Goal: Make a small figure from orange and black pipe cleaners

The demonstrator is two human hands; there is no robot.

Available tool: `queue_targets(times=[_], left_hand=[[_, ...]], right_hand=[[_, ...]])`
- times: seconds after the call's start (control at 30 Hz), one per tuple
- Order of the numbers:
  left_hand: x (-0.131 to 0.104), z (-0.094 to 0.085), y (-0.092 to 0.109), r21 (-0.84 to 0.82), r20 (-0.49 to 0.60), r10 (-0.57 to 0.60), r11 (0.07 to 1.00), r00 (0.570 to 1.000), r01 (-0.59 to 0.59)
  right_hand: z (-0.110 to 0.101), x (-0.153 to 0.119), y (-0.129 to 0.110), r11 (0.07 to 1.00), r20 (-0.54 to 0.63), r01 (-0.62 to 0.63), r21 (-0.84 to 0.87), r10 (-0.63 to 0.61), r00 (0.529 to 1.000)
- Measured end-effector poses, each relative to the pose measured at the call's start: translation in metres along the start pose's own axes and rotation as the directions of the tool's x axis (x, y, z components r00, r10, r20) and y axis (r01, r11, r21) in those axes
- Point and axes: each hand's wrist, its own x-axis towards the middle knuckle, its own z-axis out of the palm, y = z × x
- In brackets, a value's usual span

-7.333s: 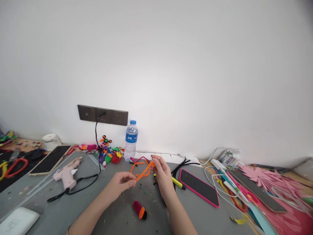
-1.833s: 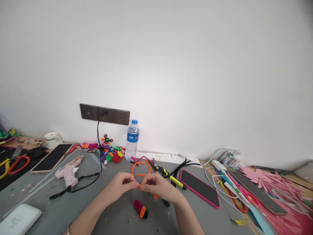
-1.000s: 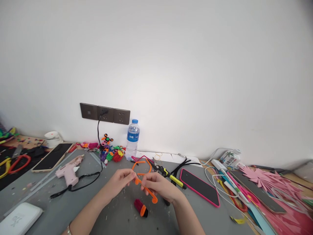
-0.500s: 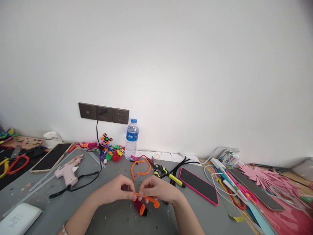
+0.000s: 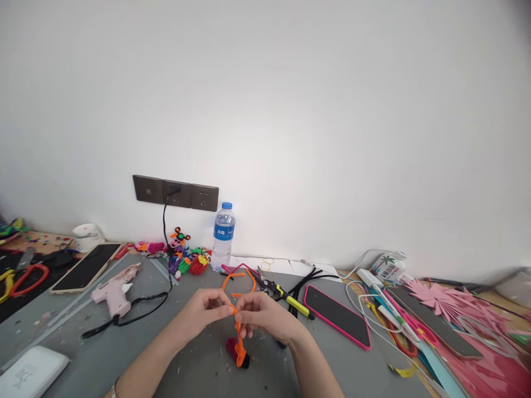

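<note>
The right hand (image 5: 262,316) is pinching an orange pipe cleaner (image 5: 239,331) between thumb and fingers, and the left hand (image 5: 211,312) is gripping its upper end at the fingertips. The pipe cleaner is looking fuzzy and bright, bending over at the top and dangling below the two nearly touching hands. Its lower end is overlapping a small dark red fuzzy piece (image 5: 231,348) with an orange band and a black tip, which is lying on the gray mat (image 5: 199,367). The fingers are hiding the top of the pipe cleaner, and its lower end is blending with the orange band, so whether they are touching is hard to tell. Beyond the hands, a bent orange pipe cleaner (image 5: 253,284) is lying beside yellow-and-black pliers (image 5: 290,300), whose lower handle is partly disappearing behind the right hand. Farther back, a water bottle (image 5: 223,237) is standing upright near the wall.
</note>
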Motion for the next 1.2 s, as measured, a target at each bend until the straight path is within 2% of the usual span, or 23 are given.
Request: queue_targets(times=[0.1,0.2,0.3,0.4,0.5,0.6,0.7,0.8,0.87,0.97,1.1,1.2], left_hand=[[0.001,0.009,0.002,-0.122,-0.155,0.015,0.992,0.988,-0.034],[0.003,0.017,-0.003,-0.272,-0.295,-0.022,0.96,0.955,-0.061],[0.004,0.02,-0.007,-0.329,-0.336,-0.045,0.942,0.941,-0.073],[0.003,0.015,-0.003,-0.252,-0.307,-0.049,0.967,0.95,-0.031],[0.002,0.006,0.005,-0.069,-0.251,-0.072,0.996,0.965,0.057],[0.001,-0.001,0.006,0.063,-0.138,-0.065,0.995,0.988,0.074],[0.001,-0.006,0.0,0.13,-0.004,-0.053,0.99,0.999,0.053],[0.0,-0.007,-0.007,0.166,0.154,-0.114,0.982,0.982,0.088],[-0.002,-0.007,-0.007,0.184,0.21,-0.148,0.977,0.966,0.11],[-0.004,-0.006,-0.002,0.184,0.198,-0.137,0.978,0.971,0.1],[-0.004,-0.006,0.005,0.155,0.123,-0.118,0.983,0.985,0.099],[-0.003,-0.007,0.005,0.13,0.079,-0.099,0.988,0.992,0.088]], right_hand=[[0.009,0.007,0.002,0.986,-0.059,0.101,0.131,-0.094,0.994],[0.019,0.016,0.005,0.95,-0.126,0.207,0.235,-0.181,0.975],[0.024,0.022,0.009,0.929,-0.161,0.264,0.261,-0.228,0.96],[0.021,0.022,0.01,0.952,-0.182,0.245,0.182,-0.213,0.96],[0.014,0.017,0.008,0.983,-0.183,0.159,0.097,-0.139,0.973],[0.008,0.011,0.004,0.996,-0.175,0.085,0.003,-0.083,0.981],[0.004,0.005,0.002,0.993,-0.162,0.045,-0.113,-0.063,0.985],[0.002,0.002,0.001,0.981,-0.1,0.043,-0.189,-0.063,0.993],[0.002,0.001,0.001,0.976,-0.056,0.053,-0.213,-0.066,0.996],[0.002,0.001,0.004,0.966,-0.048,0.081,-0.246,-0.096,0.994],[0.002,0.003,0.007,0.935,-0.151,0.124,-0.333,-0.183,0.972],[0.002,0.004,0.007,0.92,-0.185,0.121,-0.373,-0.201,0.962]])
